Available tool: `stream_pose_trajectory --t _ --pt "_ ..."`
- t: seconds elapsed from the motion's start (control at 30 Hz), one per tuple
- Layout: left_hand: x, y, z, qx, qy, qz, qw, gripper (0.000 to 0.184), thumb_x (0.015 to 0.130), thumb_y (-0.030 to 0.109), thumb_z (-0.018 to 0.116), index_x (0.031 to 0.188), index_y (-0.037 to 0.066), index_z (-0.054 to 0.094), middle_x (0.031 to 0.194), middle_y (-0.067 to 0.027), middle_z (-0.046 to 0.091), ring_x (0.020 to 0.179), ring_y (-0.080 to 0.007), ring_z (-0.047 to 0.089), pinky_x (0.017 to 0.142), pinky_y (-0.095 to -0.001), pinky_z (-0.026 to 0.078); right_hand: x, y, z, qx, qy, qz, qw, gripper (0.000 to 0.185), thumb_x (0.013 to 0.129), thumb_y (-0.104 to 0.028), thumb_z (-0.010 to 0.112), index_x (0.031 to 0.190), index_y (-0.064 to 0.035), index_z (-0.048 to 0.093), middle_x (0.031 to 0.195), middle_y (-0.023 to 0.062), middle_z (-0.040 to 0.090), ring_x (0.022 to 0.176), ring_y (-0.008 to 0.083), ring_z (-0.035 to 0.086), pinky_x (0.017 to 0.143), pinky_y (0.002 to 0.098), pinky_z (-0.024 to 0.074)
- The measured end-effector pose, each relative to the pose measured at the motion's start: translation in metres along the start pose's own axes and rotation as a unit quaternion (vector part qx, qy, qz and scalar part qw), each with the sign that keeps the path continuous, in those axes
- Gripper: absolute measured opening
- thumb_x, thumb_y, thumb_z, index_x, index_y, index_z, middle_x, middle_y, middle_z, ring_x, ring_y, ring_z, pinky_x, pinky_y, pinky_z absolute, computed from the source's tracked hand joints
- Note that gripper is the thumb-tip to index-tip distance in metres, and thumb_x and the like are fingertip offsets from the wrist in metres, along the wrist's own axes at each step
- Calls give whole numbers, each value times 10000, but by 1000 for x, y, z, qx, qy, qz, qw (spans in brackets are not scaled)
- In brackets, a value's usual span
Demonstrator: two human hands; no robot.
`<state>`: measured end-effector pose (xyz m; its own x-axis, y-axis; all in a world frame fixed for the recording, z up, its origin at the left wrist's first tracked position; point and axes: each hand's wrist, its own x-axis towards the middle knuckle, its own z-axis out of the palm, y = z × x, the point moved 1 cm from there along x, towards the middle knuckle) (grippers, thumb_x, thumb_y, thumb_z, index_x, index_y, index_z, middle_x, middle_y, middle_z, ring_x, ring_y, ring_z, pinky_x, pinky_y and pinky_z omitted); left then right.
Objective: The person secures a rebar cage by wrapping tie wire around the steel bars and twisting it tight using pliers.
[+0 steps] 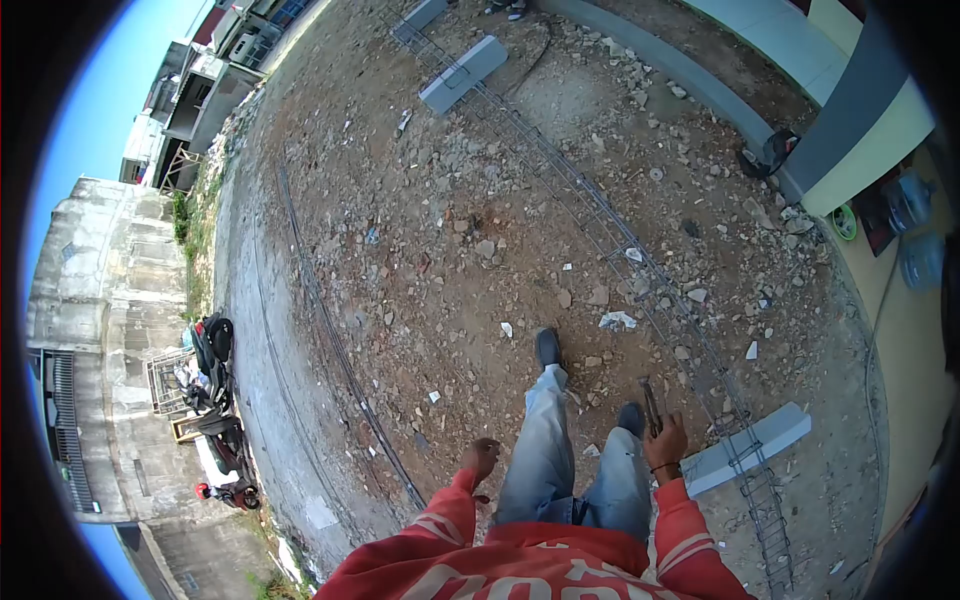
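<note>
My right hand (667, 442) is closed around a dark tool (652, 406) that looks like pincers, its head pointing away from me. Just right of that hand lies a pale block (755, 448), with a long rebar cage (640, 262) resting across it. The cage runs diagonally to a second pale block (465, 74) at the top. My left hand (482, 460) hangs beside my left leg, away from the ground, with its fingers partly apart and nothing seen in it.
Long thin bars (325, 320) lie on the rubble-strewn ground to the left. Motorbikes (215, 365) stand by a wall (130, 290) at far left. A low kerb (700, 85), a pillar and water bottles (922, 262) are at the right. Someone's feet show at the top.
</note>
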<state>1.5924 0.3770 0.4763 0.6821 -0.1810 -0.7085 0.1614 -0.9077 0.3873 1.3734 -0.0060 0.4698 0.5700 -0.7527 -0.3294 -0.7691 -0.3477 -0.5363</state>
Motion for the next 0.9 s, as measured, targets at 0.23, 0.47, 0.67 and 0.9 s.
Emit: stream_pose_trajectory --t 0.23,0.47,0.67,0.9 --pt "341 267 -33 116 -19 258 959 203 890 224 603 1003 90 706 966 -175 707 864 -346 693 779 -445 549 163 -33 125 -32 -46 109 992 391 651 -189 820 932 -28 602 1033 125 541 907 357 628 778 448 537" --pt "604 439 23 222 -91 562 792 207 822 70 587 1018 45 647 926 -199 672 831 -409 657 736 -470 549 283 -44 291 -63 -119 203 970 507 660 -264 857 1028 -54 579 1147 117 525 969 351 627 807 455 544" --pt "692 458 89 359 -84 666 648 336 802 89 624 1131 32 585 1103 -206 606 1073 -404 574 905 -502 476 346 -1 409 -97 -153 197 963 565 658 -221 867 1107 -40 574 1281 128 503 1079 327 600 851 423 551" --pt "719 456 103 445 -91 666 593 317 829 232 679 1058 22 613 1052 -189 616 1039 -375 590 925 -497 454 342 18 435 -141 -102 312 934 467 832 -237 716 1229 -75 531 1255 126 507 1056 326 603 759 459 577"
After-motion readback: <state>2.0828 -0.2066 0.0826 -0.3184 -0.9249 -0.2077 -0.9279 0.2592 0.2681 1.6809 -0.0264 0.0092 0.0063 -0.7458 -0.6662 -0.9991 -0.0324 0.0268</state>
